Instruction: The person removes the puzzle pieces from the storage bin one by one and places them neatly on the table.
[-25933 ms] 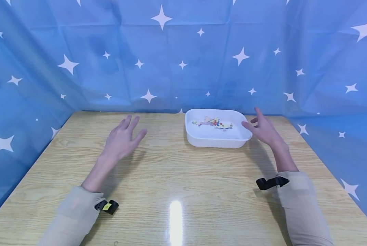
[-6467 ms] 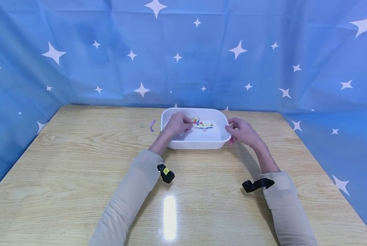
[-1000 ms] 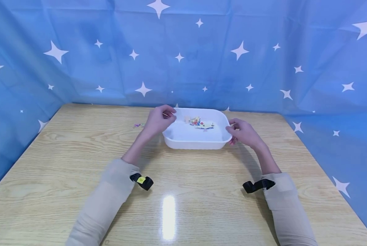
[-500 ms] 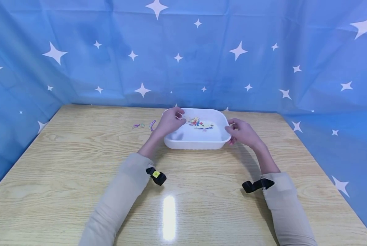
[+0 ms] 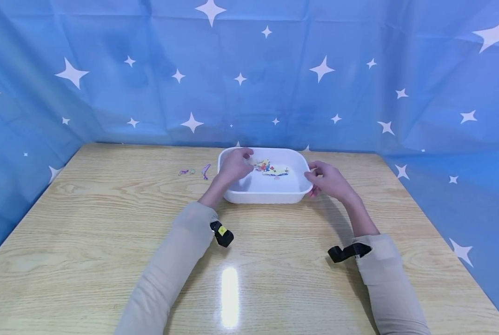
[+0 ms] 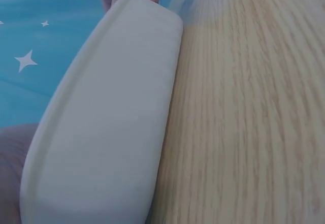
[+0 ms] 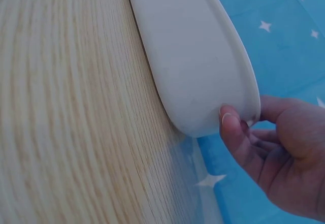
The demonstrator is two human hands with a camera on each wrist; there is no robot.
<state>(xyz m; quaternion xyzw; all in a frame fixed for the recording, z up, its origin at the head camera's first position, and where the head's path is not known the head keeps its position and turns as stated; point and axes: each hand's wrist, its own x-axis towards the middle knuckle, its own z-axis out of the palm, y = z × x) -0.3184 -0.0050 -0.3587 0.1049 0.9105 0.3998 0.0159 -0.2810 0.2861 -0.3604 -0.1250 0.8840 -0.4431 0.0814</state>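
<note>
A white plastic tray [image 5: 270, 197] stands near the back of the table, with several small, flat, colourful cut-out pieces [image 5: 276, 171] on its floor. My left hand [image 5: 234, 165] reaches over the tray's left end, thumb and index finger apart beside the pieces; nothing shows between them. In the left wrist view the tray wall covers most of that hand. My right hand [image 5: 329, 179] grips the tray's right rim, as the right wrist view shows with its fingers [image 7: 236, 132] against the outer wall.
Left of the tray lie a purple curved piece [image 5: 206, 171], a small greenish piece [image 5: 192, 171] and a small purple piece [image 5: 183, 172]. Behind the wooden table [image 5: 107, 232] hangs a blue cloth with white stars [image 5: 190, 122].
My left hand has moved right, from the tray's left rim to over its inside. The right hand holds still on the rim. Since the earliest frame, small pieces have appeared on the table.
</note>
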